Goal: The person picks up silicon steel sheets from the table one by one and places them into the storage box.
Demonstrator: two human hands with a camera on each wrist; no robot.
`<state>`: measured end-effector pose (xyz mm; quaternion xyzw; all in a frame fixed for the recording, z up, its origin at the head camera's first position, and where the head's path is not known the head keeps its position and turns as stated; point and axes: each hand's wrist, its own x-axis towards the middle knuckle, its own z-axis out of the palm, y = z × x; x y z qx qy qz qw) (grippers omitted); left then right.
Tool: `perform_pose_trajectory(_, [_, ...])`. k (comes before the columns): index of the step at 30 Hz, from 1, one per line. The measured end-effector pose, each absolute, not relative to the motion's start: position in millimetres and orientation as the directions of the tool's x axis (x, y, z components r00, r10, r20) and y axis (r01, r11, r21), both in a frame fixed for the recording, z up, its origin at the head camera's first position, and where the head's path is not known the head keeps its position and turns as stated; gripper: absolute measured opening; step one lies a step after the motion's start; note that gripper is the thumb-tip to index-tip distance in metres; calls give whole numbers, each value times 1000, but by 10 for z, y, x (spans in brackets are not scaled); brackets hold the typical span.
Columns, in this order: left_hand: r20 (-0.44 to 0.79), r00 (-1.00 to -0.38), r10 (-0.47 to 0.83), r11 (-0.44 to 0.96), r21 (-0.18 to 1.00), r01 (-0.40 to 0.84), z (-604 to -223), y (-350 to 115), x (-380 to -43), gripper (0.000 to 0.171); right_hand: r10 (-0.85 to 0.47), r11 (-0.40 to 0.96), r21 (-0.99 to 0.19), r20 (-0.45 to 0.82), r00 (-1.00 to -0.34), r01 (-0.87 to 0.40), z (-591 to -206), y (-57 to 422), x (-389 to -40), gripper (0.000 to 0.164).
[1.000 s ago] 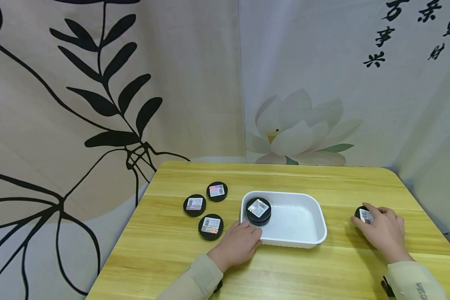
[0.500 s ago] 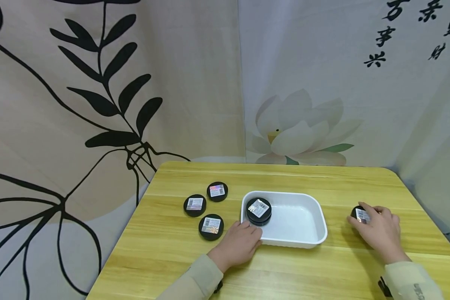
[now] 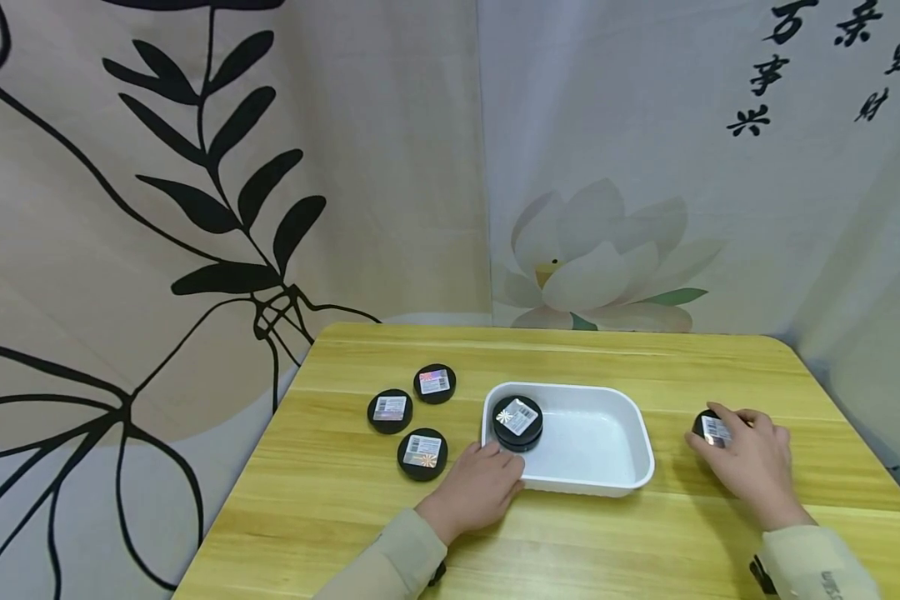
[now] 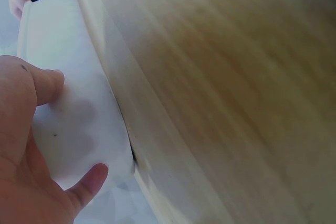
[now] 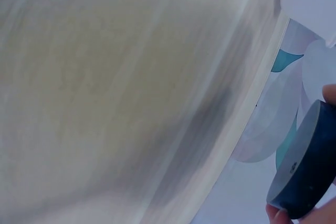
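Observation:
My right hand [image 3: 753, 458] holds a round, flat black container [image 3: 712, 428] with a white label on top, to the right of the tray. In the right wrist view, thumb and fingers pinch the container [image 5: 310, 161] by its side, and its pale underside shows above the table. My left hand [image 3: 480, 483] grips the front left corner of the white tray [image 3: 637, 442], thumb against the outer wall and fingers at the rim. Inside the tray at the left lies a stack of similar black containers [image 3: 517, 421].
Left of the tray, three more labelled black containers lie on the wooden table [image 3: 570, 550]: one at the back [image 3: 434, 383], one further left [image 3: 389, 411] and one nearer the front [image 3: 422, 454]. A patterned curtain [image 3: 390, 167] hangs behind the table.
My right hand has moved slightly left, toward the tray, with the black container in its fingers. The left hand and tray have stayed in place.

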<state>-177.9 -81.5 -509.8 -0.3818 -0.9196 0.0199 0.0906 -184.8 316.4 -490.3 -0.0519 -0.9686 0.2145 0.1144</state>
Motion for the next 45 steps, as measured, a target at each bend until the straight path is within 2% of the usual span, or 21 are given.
perform_pose_trajectory(35, [125,-707,697,717,-97,690,-5120,-809,-1793,20,108,898,-440,237,-966,-7,-4846,2953,-1848,72])
perform_pose_trajectory(45, [129,-705,698,716,-99,691,-5103,-813,-1787,19,68,893,-445,273,-960,-63,-4794,2755,-1916,66])
